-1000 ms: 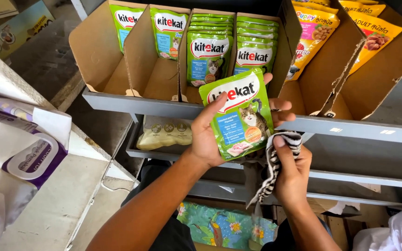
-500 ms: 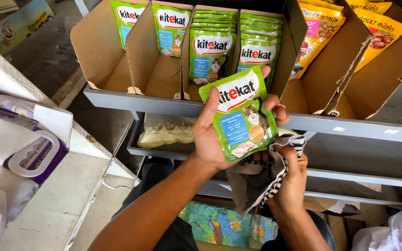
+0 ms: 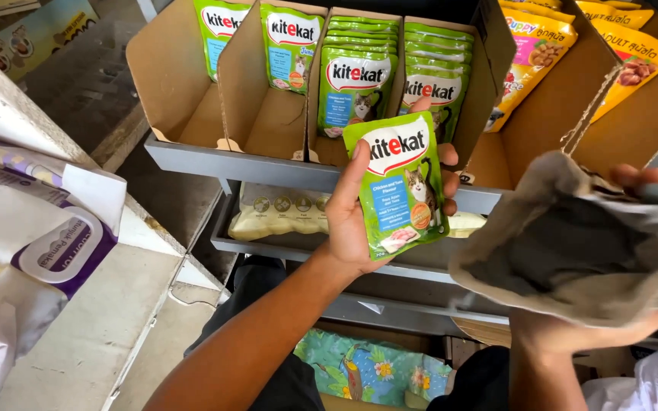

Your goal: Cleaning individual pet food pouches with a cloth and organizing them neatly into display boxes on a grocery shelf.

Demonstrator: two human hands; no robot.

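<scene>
The left hand (image 3: 359, 221) grips a green cat-food pouch (image 3: 401, 183) upright, thumb on its left edge and fingertips on its right, held in front of the grey shelf lip (image 3: 268, 169) just below the cardboard tray (image 3: 184, 84) of matching pouches (two left slots stand nearly bare). The right hand (image 3: 649, 251) clutches a grey cloth (image 3: 573, 251), near the pouch but apart from it

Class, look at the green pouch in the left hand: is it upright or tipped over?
Upright. The green foil pouch stands top edge up in the left hand, leaning only slightly.
</scene>
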